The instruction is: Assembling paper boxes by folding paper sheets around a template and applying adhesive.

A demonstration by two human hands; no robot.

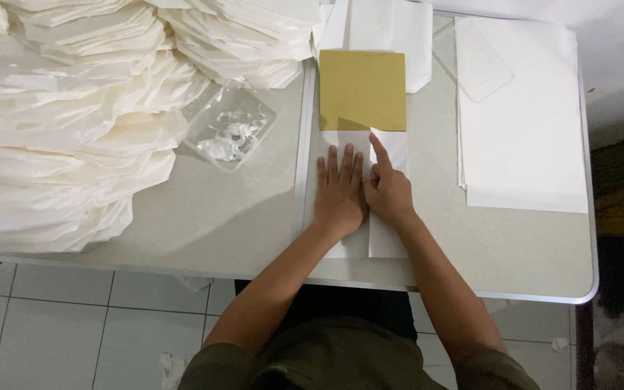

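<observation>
Head view: white sheet (386, 238) lies on the table (218, 224), long axis running straight away from the person, near end at the table's front edge, far end tucked against a mustard-yellow card (362, 90).

Left hand (340, 193) is flat, palm down, fingers together, pinning the sheet's left half. It grasps nothing, only presses.

Right hand (388, 189) touches it on the right side, index finger stretched out forward along a folded flap (391, 148) of the sheet, other fingers curled in. Also holding nothing, fingertip pressing the fold edge.

Key relation: the flap and crease sit directly ahead of the right index tip, just short of the card's near edge. Right hand is nearer to it; left is behind and beside.

Around: heap of folded paper (66, 123) far left, clear plastic tray (230, 134) with scraps near it, stack of flat sheets (521, 137) well to the right.
</observation>
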